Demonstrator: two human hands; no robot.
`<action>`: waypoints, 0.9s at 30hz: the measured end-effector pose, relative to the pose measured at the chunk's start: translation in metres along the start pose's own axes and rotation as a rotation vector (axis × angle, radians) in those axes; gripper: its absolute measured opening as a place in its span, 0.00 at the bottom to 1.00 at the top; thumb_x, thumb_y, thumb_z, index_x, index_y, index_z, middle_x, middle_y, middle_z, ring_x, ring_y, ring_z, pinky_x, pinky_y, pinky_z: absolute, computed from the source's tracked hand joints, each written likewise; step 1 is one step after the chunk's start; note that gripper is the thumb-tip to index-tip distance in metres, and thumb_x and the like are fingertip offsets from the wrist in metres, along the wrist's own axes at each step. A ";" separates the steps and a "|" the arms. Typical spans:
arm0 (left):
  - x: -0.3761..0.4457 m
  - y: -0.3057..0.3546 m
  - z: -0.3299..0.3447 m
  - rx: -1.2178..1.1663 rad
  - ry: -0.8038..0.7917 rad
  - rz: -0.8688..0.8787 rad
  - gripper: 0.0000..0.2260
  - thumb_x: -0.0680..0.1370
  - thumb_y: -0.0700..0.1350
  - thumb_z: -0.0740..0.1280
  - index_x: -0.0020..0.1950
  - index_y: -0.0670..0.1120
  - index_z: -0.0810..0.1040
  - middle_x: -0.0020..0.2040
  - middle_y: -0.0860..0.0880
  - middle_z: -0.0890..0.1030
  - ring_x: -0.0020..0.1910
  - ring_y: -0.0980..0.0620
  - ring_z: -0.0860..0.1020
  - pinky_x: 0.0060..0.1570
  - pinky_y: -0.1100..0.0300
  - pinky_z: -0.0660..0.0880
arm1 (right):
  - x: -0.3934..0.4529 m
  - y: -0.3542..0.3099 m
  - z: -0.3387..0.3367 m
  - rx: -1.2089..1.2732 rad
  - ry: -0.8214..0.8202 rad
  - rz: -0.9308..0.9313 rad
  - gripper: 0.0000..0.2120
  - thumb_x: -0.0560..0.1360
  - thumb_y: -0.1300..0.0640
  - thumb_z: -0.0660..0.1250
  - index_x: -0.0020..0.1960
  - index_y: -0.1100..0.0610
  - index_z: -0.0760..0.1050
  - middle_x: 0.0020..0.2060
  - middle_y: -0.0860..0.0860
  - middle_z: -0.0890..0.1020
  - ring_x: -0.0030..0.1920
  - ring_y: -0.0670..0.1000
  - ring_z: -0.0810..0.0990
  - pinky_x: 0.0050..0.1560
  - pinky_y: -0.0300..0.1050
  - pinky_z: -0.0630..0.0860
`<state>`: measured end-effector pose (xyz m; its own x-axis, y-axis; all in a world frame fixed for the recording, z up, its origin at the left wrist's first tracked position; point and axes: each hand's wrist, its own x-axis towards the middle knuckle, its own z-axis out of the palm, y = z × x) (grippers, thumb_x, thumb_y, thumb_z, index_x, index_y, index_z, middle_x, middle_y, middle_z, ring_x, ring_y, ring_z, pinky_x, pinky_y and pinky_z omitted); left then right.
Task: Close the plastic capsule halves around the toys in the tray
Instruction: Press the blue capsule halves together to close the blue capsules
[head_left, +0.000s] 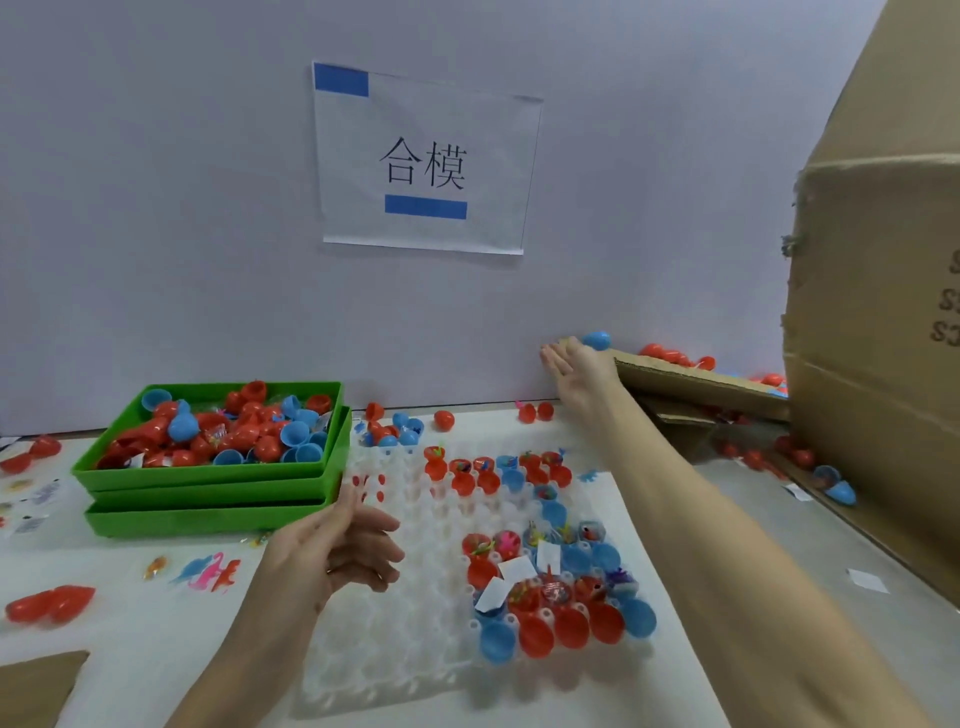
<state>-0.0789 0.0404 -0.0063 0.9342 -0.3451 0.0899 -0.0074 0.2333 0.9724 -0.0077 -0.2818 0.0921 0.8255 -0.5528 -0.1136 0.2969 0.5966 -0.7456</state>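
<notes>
A clear plastic tray (395, 639) lies in front of me with red and blue capsule halves (566, 623) and small toys (550, 590) in its right pockets. My left hand (332, 551) hovers over the tray's left side, fingers loosely curled, holding nothing. My right hand (571, 364) is stretched far back to the right, fingers straight, at the flap of a cardboard box (691, 382). A closed blue capsule (596, 340) is just beyond its fingertips, above the flap; whether they touch I cannot tell.
Stacked green bins (208, 478) of red and blue halves stand at the left. A tall cardboard carton (878, 332) fills the right. Loose capsules (535, 412) lie along the wall, toys (208, 571) and a red capsule (49, 603) on the left tabletop.
</notes>
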 end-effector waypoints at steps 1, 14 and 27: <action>0.001 0.001 -0.001 0.005 0.000 0.000 0.23 0.78 0.59 0.64 0.45 0.40 0.87 0.40 0.32 0.84 0.36 0.38 0.83 0.33 0.56 0.81 | -0.002 0.004 -0.003 -0.116 -0.003 0.015 0.21 0.87 0.62 0.50 0.78 0.69 0.58 0.76 0.64 0.66 0.76 0.61 0.69 0.74 0.48 0.68; -0.026 -0.009 0.024 0.689 -0.323 0.371 0.02 0.77 0.51 0.76 0.48 0.58 0.86 0.36 0.55 0.82 0.34 0.52 0.77 0.37 0.61 0.76 | -0.134 0.057 -0.063 -0.738 -0.221 -0.372 0.13 0.85 0.65 0.58 0.56 0.59 0.82 0.40 0.51 0.87 0.42 0.48 0.87 0.41 0.34 0.80; -0.016 -0.017 0.019 0.873 0.088 0.638 0.02 0.80 0.44 0.73 0.50 0.50 0.85 0.37 0.60 0.81 0.35 0.53 0.77 0.35 0.63 0.74 | -0.145 0.075 -0.058 -1.185 -0.284 -0.631 0.10 0.83 0.64 0.62 0.55 0.56 0.82 0.39 0.47 0.84 0.39 0.44 0.83 0.42 0.32 0.79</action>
<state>-0.0999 0.0248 -0.0200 0.6902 -0.3149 0.6515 -0.7197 -0.3931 0.5723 -0.1327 -0.1908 0.0139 0.8162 -0.3201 0.4809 0.1892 -0.6384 -0.7461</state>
